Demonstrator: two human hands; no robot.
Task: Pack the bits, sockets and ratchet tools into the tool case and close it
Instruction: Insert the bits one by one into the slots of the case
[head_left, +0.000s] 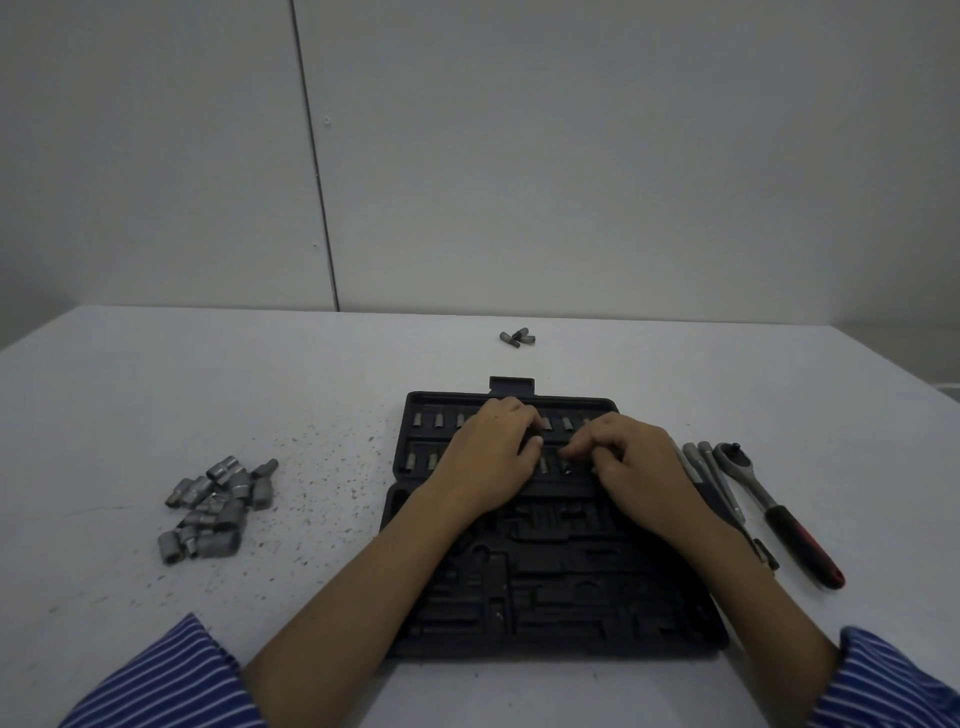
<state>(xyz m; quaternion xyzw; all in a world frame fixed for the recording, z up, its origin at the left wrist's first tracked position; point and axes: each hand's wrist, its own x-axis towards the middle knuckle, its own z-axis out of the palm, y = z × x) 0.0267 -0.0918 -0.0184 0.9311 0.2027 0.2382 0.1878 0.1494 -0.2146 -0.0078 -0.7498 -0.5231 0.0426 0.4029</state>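
A black tool case (550, 587) lies open on the white table, with two rows of small bits (439, 420) seated in its far half. My left hand (493, 457) hovers over those rows with curled fingers gripping something small and dark. My right hand (634, 462) is beside it, fingertips pinching a bit down at the second row. A pile of grey sockets (218, 506) lies to the left of the case. The ratchet (769, 506) with its red-and-black handle lies to the right, next to extension bars (714, 480).
A few loose dark bits (518, 338) lie behind the case near the table's far edge. Dark specks are scattered on the table (322, 467) between the sockets and the case. A grey wall stands behind.
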